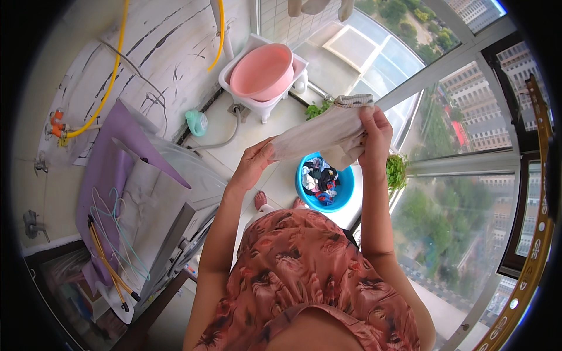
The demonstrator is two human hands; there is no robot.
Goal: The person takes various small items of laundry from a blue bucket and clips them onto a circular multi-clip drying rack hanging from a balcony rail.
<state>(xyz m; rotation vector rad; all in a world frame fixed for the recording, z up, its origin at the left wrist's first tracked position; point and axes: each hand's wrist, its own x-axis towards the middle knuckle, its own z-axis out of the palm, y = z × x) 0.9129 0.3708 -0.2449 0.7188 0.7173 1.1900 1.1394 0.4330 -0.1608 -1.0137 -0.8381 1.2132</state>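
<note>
A whitish sock (pixel 314 131) with a striped cuff is stretched between my hands, with greyish marks on its fabric. My left hand (pixel 254 162) pinches its lower left end. At the cuff end, my right hand (pixel 376 134) grips it, along with more pale cloth, probably a second sock (pixel 344 153), that hangs beneath. Below the sock, a round blue plastic basin (pixel 349 186) stands on the floor, holding a mixed heap of small dark, white, red and blue clothes (pixel 320 177).
A pink basin (pixel 263 72) rests tilted in a white sink (pixel 226 77). Beside it are a green plastic bottle (pixel 196 123) and a grey hose (pixel 235 131). Hangers (pixel 118 232) lie on the covered washing machine (pixel 145 210) at left. A potted plant (pixel 396 171) stands by the windows.
</note>
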